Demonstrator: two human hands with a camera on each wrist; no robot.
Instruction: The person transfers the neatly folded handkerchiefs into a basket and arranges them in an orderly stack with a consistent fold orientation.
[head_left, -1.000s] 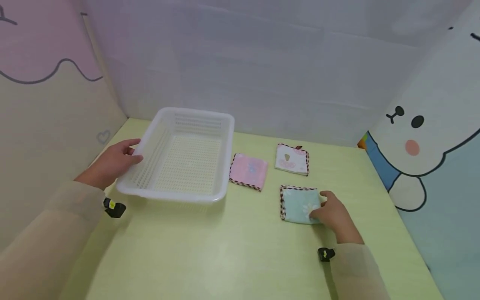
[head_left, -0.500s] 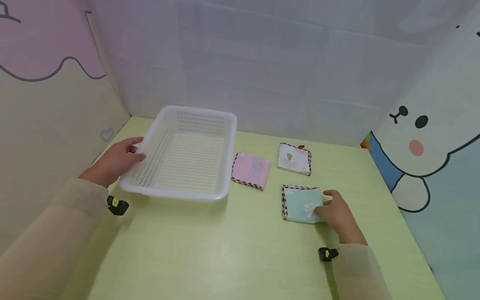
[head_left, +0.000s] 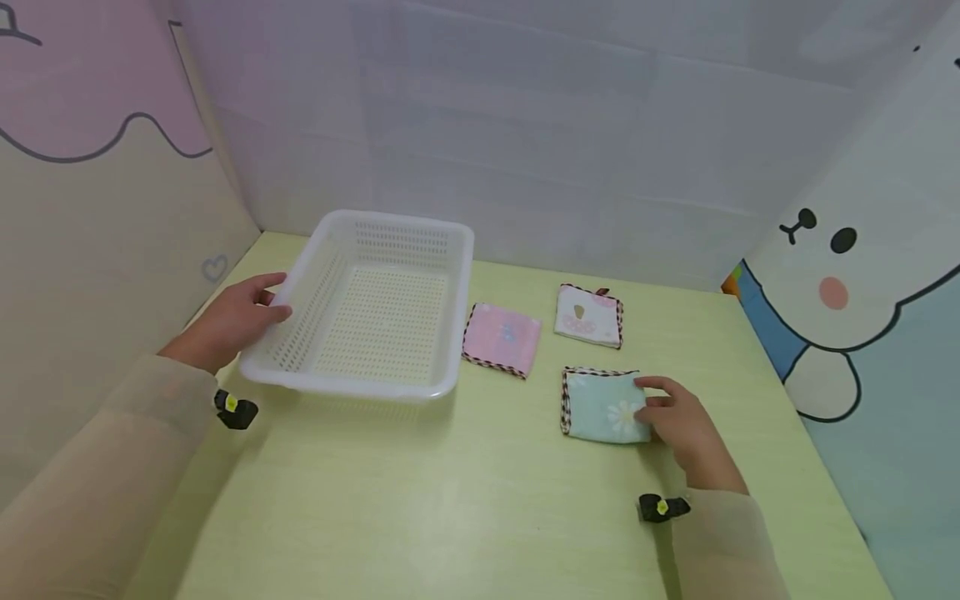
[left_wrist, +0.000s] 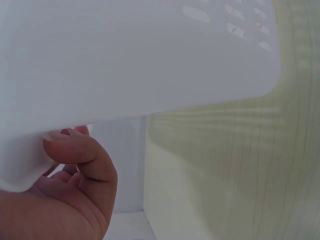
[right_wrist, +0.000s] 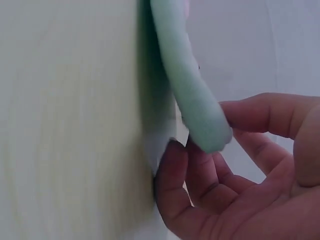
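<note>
A white plastic basket [head_left: 378, 321] with slotted walls stands at the left of the table, its left rim gripped by my left hand [head_left: 232, 321]. The left wrist view shows the thumb curled at the basket's rim. Over on the right, my right hand [head_left: 682, 425] pinches the right edge of a folded mint-green towel [head_left: 600, 408] with a white flower and checked trim. In the right wrist view that edge of the towel is raised off the table, the thumb on one face and fingers on the other. A folded pink towel [head_left: 501, 340] and a folded white towel [head_left: 588, 317] lie behind it.
The light yellow-green table [head_left: 420, 500] meets a pale back wall [head_left: 525, 150]. A cartoon-printed side wall [head_left: 885, 275] bounds it on the right, another [head_left: 112, 267] on the left.
My right hand has pinched the green towel's right edge and lifted it slightly. The left hand stays on the basket; the whole view shifted a little.
</note>
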